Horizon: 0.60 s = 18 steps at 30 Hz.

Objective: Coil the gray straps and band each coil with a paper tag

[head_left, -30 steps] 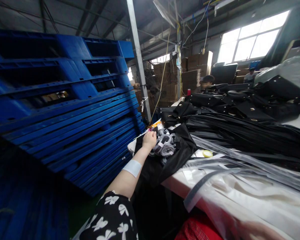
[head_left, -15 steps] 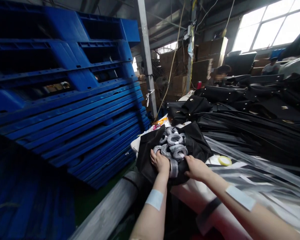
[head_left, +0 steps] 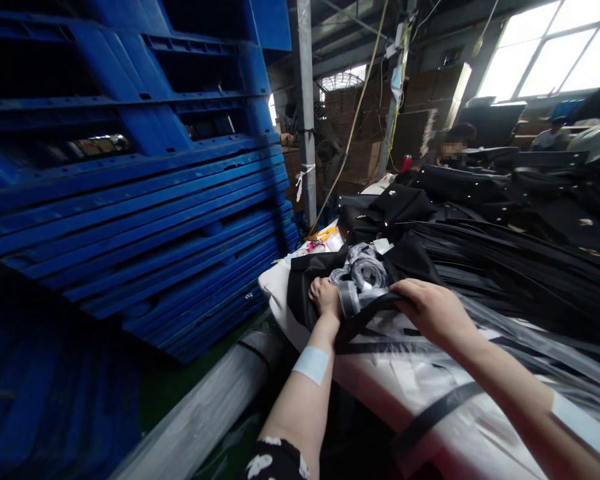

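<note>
Several grey translucent coiled strips (head_left: 369,272) lie bunched on a piece of black cloth (head_left: 305,270), which is folded up around them. My right hand (head_left: 430,310) pinches the cloth's near right edge and holds it raised beside the coils. My left hand (head_left: 325,298) is at the left of the coils, its fingers curled onto the cloth. A coil standing on edge (head_left: 349,298) is just right of my left hand. The fold of cloth partly hides the lower coils.
Tall stacked blue pallets (head_left: 205,227) rise on the left. A long plastic-wrapped roll (head_left: 205,407) lies below. Heaped black bags (head_left: 465,187) and translucent strips (head_left: 530,340) cover the right side. Orange-handled scissors (head_left: 324,235) lie behind the cloth. A person (head_left: 455,143) is beyond the heap.
My right hand has moved from the coils to the cloth's edge and lifted it to the right. The cloth now covers some coils. My left hand stays at their left side.
</note>
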Tool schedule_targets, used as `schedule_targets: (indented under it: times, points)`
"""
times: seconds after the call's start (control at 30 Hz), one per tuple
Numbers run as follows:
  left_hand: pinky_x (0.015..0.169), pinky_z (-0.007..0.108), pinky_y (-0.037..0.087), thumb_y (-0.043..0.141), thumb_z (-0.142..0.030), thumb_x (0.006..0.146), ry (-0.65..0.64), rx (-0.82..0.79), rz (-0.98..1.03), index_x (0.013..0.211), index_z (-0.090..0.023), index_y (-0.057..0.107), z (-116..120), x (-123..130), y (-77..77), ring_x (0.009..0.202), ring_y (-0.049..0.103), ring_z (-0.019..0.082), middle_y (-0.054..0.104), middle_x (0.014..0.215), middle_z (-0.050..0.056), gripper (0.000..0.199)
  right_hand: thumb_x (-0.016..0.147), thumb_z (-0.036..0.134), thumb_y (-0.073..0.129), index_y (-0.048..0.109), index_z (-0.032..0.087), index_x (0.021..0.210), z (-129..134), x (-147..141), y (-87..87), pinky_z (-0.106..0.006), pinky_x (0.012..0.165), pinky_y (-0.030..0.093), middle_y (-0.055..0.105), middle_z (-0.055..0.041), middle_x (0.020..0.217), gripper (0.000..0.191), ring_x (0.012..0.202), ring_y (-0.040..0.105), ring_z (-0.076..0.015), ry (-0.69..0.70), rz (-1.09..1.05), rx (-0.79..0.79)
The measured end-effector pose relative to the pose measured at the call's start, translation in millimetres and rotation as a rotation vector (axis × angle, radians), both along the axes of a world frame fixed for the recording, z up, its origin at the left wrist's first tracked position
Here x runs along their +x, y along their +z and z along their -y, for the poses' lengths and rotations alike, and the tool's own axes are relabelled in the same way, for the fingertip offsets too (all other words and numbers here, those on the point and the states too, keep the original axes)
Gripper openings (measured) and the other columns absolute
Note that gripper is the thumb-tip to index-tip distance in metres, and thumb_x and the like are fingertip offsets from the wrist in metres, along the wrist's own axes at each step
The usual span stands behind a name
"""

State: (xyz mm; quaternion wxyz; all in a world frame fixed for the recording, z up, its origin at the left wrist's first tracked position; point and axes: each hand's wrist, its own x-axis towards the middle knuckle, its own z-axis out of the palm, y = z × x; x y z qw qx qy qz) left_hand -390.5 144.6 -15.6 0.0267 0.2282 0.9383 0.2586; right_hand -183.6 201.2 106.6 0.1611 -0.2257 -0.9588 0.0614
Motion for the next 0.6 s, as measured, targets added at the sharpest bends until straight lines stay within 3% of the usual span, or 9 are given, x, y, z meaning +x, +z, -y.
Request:
schedule_targets:
  times: [0.07,0.13,0.23,0.3,0.43,0.6]
  points:
    - [0.108,0.037,0.037,0.045,-0.023,0.093,-0.083,-0.029,-0.009,0.125,-0.016,0.059,5.3,-13.0,7.3,0.128,0.051,0.026,0.055,0.136,0.016,0.036,0.088,0.028,0.055,0.069,0.025,0.096,-11.7,12.7,1.6,-0.028,0.066,0.044,0.073,-0.0033,0.091,0.017,0.08,0.068,-0.0214,-0.119,-0.078,-0.041]
    - [0.108,0.039,0.036,0.055,-0.027,0.089,-0.121,-0.073,-0.017,0.136,-0.011,0.048,14.4,-26.3,12.0,0.128,0.05,0.03,0.05,0.14,0.02,0.05,0.088,0.036,0.055,0.07,0.025,0.093,-20.1,25.2,-5.2,-0.028,0.061,0.042,0.073,-0.0026,0.085,0.019,0.073,0.067,-0.0213,-0.186,-0.054,-0.084]
    - [0.104,0.045,0.039,0.061,-0.037,0.085,-0.127,-0.155,0.012,0.143,-0.005,0.036,29.6,-46.1,13.4,0.126,0.052,0.037,0.044,0.143,0.028,0.071,0.089,0.041,0.053,0.07,0.027,0.087,-22.2,38.6,-20.1,-0.029,0.059,0.04,0.072,-0.0016,0.079,0.023,0.07,0.066,-0.0211,-0.173,0.067,-0.121]
    - [0.101,0.046,0.042,0.065,-0.045,0.083,-0.131,-0.209,0.058,0.14,-0.002,0.041,38.2,-57.8,13.0,0.123,0.054,0.04,0.051,0.137,0.031,0.075,0.091,0.041,0.05,0.07,0.027,0.085,-19.2,42.5,-27.1,-0.029,0.06,0.04,0.072,-0.0014,0.079,0.026,0.071,0.066,-0.0211,-0.142,0.127,-0.136]
    - [0.091,0.041,0.049,0.071,-0.056,0.076,-0.158,-0.26,0.148,0.111,-0.004,0.064,49.8,-72.2,17.1,0.111,0.063,0.038,0.067,0.114,0.028,0.063,0.093,0.039,0.048,0.072,0.027,0.092,-16.5,44.2,-29.9,-0.028,0.065,0.042,0.073,-0.002,0.088,0.027,0.078,0.067,-0.021,-0.142,0.118,-0.131]
    - [0.087,0.041,0.053,0.059,-0.047,0.091,-0.159,-0.151,0.095,0.102,-0.013,0.066,49.0,-82.4,44.7,0.094,0.067,0.021,0.07,0.104,0.008,0.036,0.092,0.036,0.05,0.074,0.026,0.094,-20.5,46.2,-27.9,-0.028,0.066,0.044,0.073,-0.0028,0.092,0.026,0.08,0.068,-0.0208,-0.124,0.127,-0.141]
